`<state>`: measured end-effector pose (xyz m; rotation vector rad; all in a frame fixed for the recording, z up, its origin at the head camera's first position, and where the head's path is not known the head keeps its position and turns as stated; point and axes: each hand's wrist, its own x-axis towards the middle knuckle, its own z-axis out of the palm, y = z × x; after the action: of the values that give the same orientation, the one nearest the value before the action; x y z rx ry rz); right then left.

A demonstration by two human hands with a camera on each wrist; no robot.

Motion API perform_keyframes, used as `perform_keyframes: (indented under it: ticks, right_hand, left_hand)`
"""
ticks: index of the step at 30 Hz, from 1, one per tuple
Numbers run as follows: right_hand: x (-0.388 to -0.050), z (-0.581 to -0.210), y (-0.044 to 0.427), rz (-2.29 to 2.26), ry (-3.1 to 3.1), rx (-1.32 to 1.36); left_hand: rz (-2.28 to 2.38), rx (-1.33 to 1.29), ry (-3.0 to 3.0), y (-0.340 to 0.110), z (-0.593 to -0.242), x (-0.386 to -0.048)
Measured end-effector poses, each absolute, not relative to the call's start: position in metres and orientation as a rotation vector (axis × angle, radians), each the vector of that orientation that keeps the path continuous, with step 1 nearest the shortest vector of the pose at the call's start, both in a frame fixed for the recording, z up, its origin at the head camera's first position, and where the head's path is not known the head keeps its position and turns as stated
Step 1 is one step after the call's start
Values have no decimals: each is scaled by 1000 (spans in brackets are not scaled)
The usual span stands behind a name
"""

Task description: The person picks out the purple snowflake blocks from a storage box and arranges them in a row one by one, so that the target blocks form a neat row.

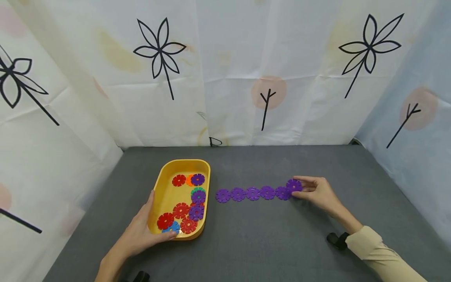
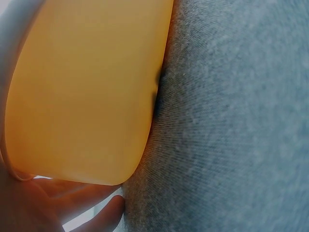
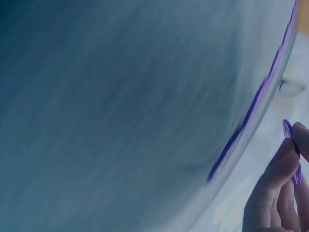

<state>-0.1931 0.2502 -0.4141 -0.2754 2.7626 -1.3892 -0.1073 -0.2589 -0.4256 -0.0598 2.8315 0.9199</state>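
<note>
My left hand (image 1: 139, 231) grips the near left corner of a yellow tray (image 1: 165, 196), thumb over the rim and fingers along the outer side. Fingers beneath the tray wall (image 2: 87, 96) show in the left wrist view. At the right, my right hand (image 1: 323, 197) pinches a purple flower-shaped disc (image 1: 293, 185) between thumb and fingers. That disc overlaps the right end of a row of purple discs (image 1: 252, 193) in the head view. In the right wrist view the pinched disc (image 3: 288, 129) is tilted on edge, above the row lying on the cloth.
Inside the tray lie several flower discs: red (image 1: 181, 210), purple (image 1: 196, 212), blue (image 1: 171, 228), with orange and green ones partly covered. Dark grey cloth (image 1: 253, 239) covers the table. A white patterned curtain (image 1: 225, 58) stands behind and at both sides.
</note>
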Motion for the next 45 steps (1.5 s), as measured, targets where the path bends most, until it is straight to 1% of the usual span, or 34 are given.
perform_keyframes:
  ticks: [5, 10, 20, 24, 29, 35, 45]
  right_hand:
    - [-196, -414, 280, -1251, 2828, -147]
    - [-199, -418, 296, -1105, 2872, -61]
    - [-203, -418, 294, -812, 2966, -85]
    - [-203, -418, 291, -739, 2989, -127]
    - [-205, -414, 288, -683, 2956, -120]
    - [-203, -407, 269, -750, 3046, -255]
    - [-204, -384, 194, -1017, 3022, -566]
  left_hand:
    - [923, -51, 2838, -258, -427, -106]
    - [942, -55, 2835, -258, -426, -107]
    - [952, -61, 2824, -259, -427, -105]
    - [971, -30, 2858, -259, -428, -104]
    - [965, -21, 2858, -259, -428, -103]
    - [953, -26, 2845, -260, -427, -104]
    - [923, -58, 2815, -259, -425, -105]
